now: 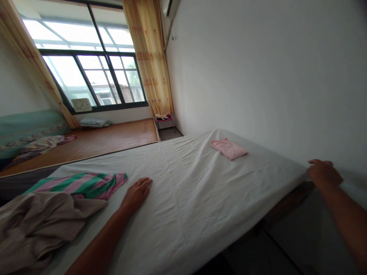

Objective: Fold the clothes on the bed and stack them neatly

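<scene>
A white sheet (197, 198) with shallow wrinkles covers the table in front of me. My left hand (137, 192) lies flat on it, palm down and fingers stretched out. Just left of that hand is a green-and-pink striped cloth (86, 184), partly under a crumpled grey-brown garment (48, 221). At the sheet's right corner, my right hand (325, 173) is closed, with its fingers curled out of sight. Whether it grips the sheet's edge is hidden. Toward the wall side, a folded pink cloth (230, 149) rests on the sheet.
A white wall (258, 76) borders the table's far right side. Beyond the table stands a bed with a brown mat (120, 133), with bedding (46, 144) at its left. A small stool (164, 118) holding cloth, a clock (82, 105) and yellow curtains (151, 61) are near the window.
</scene>
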Demonstrator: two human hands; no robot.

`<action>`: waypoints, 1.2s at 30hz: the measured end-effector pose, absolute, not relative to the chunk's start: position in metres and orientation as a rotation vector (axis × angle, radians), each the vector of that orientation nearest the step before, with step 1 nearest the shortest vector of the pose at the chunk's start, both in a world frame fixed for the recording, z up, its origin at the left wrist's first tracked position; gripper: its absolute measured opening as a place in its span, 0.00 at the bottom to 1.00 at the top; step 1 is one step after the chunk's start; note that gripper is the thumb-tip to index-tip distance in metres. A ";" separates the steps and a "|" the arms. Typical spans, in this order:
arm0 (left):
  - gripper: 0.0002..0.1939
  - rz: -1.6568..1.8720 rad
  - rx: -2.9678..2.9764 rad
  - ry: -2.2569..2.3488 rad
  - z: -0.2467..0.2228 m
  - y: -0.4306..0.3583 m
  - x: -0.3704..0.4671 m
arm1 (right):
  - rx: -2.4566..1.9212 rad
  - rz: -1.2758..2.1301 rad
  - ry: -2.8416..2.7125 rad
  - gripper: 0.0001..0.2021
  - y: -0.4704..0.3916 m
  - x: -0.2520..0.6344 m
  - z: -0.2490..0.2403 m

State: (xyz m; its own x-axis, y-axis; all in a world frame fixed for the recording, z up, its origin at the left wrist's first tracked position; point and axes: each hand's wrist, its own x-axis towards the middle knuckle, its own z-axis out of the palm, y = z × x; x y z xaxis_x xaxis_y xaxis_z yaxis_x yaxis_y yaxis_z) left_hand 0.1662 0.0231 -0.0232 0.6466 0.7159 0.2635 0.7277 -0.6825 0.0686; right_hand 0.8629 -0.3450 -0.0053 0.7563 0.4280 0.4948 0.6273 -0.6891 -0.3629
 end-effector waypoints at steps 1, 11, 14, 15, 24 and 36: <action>0.25 -0.384 -2.807 -1.254 -0.022 0.021 0.169 | -2.439 -0.605 -0.691 0.20 -0.325 0.851 0.002; 0.28 -0.103 -2.699 -1.572 -0.003 0.037 0.170 | -2.174 -0.022 -1.998 0.28 -0.133 0.679 -0.029; 0.28 -0.117 -2.623 -1.660 0.002 0.047 0.162 | -2.237 -0.024 -1.974 0.29 -0.140 0.676 -0.038; 0.27 -0.144 -2.598 -1.674 0.004 0.051 0.161 | -2.249 -0.031 -1.974 0.29 -0.143 0.678 -0.037; 0.25 -0.276 -2.606 -1.800 0.014 0.130 0.124 | -2.160 -0.075 -2.126 0.22 -0.086 0.614 -0.002; 0.24 -0.448 -2.353 -1.836 -0.012 0.154 0.106 | -1.809 0.032 -2.252 0.27 -0.042 0.551 -0.039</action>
State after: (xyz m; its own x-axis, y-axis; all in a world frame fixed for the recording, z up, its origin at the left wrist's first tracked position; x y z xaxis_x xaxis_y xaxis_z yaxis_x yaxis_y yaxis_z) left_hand 0.1058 0.1545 -0.0119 0.2189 0.9267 0.3055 0.9632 -0.2552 0.0840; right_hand 0.5514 -0.0421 -0.0389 -0.1963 0.9636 0.1815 0.9581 0.2279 -0.1737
